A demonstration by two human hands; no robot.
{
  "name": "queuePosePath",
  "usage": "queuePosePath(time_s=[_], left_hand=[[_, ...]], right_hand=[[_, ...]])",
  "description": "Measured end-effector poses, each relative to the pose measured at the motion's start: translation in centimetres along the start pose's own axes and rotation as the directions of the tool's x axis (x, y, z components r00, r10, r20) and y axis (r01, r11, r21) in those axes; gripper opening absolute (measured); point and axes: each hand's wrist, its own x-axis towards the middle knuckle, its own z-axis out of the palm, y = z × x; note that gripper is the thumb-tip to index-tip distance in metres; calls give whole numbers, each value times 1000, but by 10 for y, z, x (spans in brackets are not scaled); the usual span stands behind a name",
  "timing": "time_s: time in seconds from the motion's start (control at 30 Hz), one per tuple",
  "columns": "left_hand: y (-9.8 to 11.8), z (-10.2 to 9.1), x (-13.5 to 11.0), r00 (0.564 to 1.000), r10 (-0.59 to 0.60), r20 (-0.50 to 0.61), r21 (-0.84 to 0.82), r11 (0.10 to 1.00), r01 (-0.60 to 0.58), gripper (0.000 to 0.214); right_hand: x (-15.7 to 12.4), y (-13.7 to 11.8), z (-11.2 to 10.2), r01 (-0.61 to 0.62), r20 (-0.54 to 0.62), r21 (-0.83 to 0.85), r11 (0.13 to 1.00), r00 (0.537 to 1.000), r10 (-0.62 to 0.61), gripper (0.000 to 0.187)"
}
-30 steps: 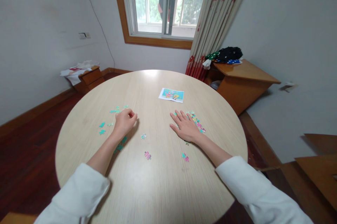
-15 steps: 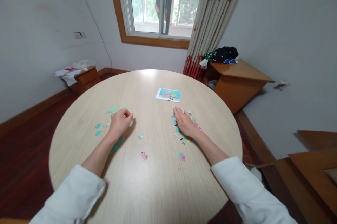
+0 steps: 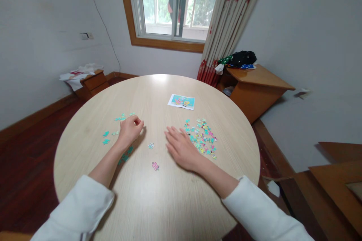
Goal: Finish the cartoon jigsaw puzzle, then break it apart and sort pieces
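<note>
My left hand (image 3: pixel 130 131) is curled closed over the table, and whatever its fingers may hold is hidden. Teal puzzle pieces (image 3: pixel 105 141) lie scattered to the left of it, with others beside its wrist. My right hand (image 3: pixel 182 148) has its fingers stretched out flat, low over the table and holding nothing I can see. Just right of it spreads a loose pile of mixed puzzle pieces (image 3: pixel 208 135). Between my hands rest a pale blue puzzle piece (image 3: pixel 151 145) and, nearer to me, a pink puzzle piece (image 3: pixel 155 166).
A printed cartoon picture (image 3: pixel 182 102) lies on the far part of the round wooden table (image 3: pixel 158 90). Behind it are a window and a patterned curtain (image 3: pixel 223 22). Cloths lie on a wooden cabinet (image 3: pixel 257 77) at the right; a low drawer unit (image 3: pixel 94 80) stands left.
My right hand has moved left and toward me, off the pile, which now shows. The teal-and-pink piece below the pile is out of sight. My left hand stays put.
</note>
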Motion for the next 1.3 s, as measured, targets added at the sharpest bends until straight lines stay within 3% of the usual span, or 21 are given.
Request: queuePosePath(time_s=[0.07, 0.13, 0.3, 0.57, 0.83, 1.1, 1.3], left_hand=[[-1, 0, 0, 1000, 8, -7, -6, 1000, -8, 20], [-2, 0, 1, 1000, 12, -20, -12, 1000, -13, 20], [0, 0, 1, 999, 9, -32, -6, 1000, -9, 20], [4, -2, -2, 1000, -4, -22, 6, 1000, 4, 20], [4, -4, 0, 1000, -20, -9, 12, 1000, 20, 20], [4, -4, 0, 999, -39, -15, 10, 999, 39, 18], [5, -4, -1, 999, -31, -9, 6, 999, 31, 19]], right_hand=[[-4, -28, 6, 158, 118, 35, 987, 980, -161, 61], [-6, -49, 11, 232, 185, 79, 970, 952, -243, 66], [-7, -66, 19, 209, 244, 114, 971, 942, -231, 72], [-17, -49, 12, 86, 251, 64, 994, 963, -99, 69], [-29, -27, 12, 73, 193, 14, 997, 978, -74, 67], [-34, -5, 2, 106, 210, -22, 994, 973, -99, 63], [-32, 18, -5, 66, 201, -82, 994, 978, -48, 61]])
